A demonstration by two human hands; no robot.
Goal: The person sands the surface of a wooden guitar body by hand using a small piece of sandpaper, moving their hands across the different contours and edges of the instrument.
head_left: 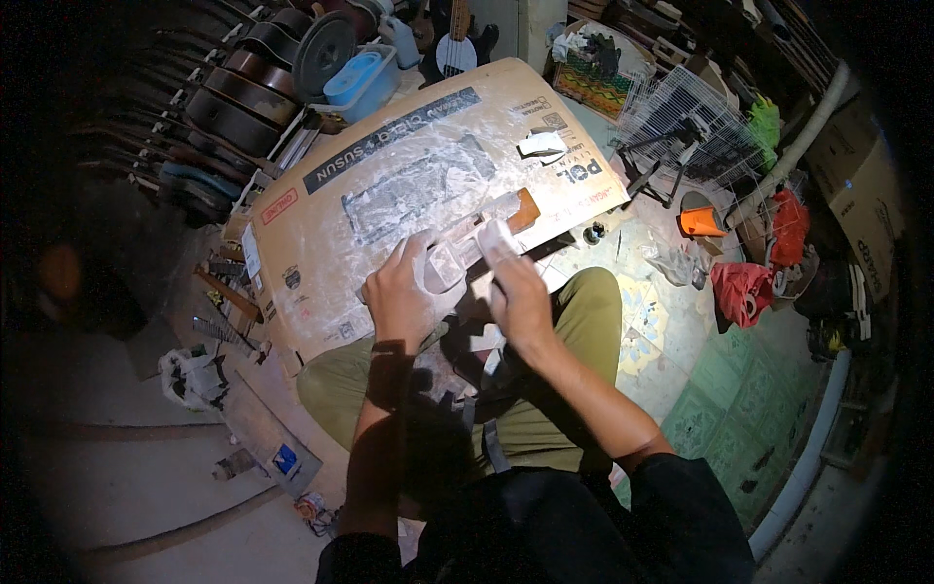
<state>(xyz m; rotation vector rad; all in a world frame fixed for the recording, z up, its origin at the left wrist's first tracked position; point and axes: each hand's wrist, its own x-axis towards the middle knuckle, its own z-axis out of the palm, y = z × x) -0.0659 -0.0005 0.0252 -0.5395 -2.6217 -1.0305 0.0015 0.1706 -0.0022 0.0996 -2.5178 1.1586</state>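
Observation:
My left hand, its fingers coated in pale dust, is closed around the near end of a long dusty wooden piece. The piece points away to the right and ends in a glossy orange-brown part. My right hand is closed at the side of the same piece, fingertips white with dust. What lies under those fingers is hidden. Beneath the work is a large cardboard sheet, smeared with white powder, with its near edge by my crossed legs. A small folded white piece rests on its far right part.
Several guitars hang in a row at the left. Behind the cardboard stand a blue tub and a bass guitar. A wire cage, an orange object and a red cloth or bag lie to the right.

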